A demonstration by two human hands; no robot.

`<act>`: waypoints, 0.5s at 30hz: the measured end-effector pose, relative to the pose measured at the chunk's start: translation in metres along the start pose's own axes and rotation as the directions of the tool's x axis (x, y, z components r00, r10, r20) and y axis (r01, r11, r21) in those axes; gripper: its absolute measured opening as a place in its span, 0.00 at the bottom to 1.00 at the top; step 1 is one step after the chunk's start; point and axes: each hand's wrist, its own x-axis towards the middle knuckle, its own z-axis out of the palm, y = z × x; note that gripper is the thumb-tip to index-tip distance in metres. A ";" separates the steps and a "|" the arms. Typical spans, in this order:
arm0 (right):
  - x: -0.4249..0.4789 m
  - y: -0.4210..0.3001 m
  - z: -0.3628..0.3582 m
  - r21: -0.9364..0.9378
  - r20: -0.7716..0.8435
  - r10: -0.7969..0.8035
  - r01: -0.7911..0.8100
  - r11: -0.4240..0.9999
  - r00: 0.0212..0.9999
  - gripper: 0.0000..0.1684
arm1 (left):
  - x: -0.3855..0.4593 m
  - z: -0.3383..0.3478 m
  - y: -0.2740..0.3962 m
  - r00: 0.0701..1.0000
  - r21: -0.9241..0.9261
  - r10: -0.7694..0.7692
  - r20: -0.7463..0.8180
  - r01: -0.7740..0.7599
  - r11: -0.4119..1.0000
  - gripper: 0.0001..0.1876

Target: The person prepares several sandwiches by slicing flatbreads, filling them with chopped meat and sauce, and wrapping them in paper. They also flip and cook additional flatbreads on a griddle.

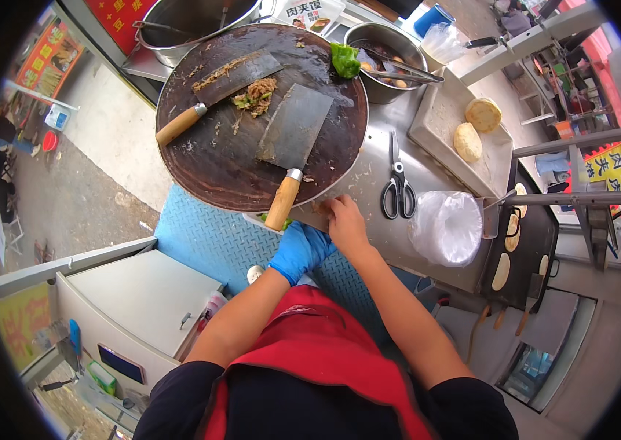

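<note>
My left hand (302,250), in a blue glove, is low at the counter's front edge, its fingers partly hidden. Beside it, my bare right hand (346,223) has curled fingers at the edge, near a small brownish patch I cannot identify. Just beyond lies a round wooden chopping board (222,165). On it are a cleaver (296,126) with its wooden handle towards me, a second cleaver (239,77) at the left, and a heap of chopped meat with green bits (255,98). A green pepper (345,60) sits at the board's right rim. A white container (259,221) with green pieces shows partly below.
Scissors (398,190) and clear plastic bags (448,228) lie on the metal counter. A tray (434,104) holds two flatbreads (475,129). Behind stand a pot of braised food with tongs (393,69) and a larger pot (173,49). A griddle (530,242) bears several flatbreads.
</note>
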 end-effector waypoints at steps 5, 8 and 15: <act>0.005 0.003 -0.010 0.142 -0.066 -0.093 0.102 0.985 0.993 0.17 | -0.010 0.023 0.008 0.998 -0.203 -0.063 -0.025 0.056 0.977 0.22; 0.013 -0.009 -0.003 -0.034 -0.047 -0.264 0.263 0.964 0.963 0.17 | -0.004 0.004 0.006 1.000 -0.090 0.027 -0.014 -0.029 0.996 0.20; -0.025 -0.004 -0.021 0.031 -0.250 -0.003 0.011 0.999 0.968 0.17 | -0.010 -0.023 0.004 0.987 -0.029 0.035 -0.156 -0.040 0.999 0.13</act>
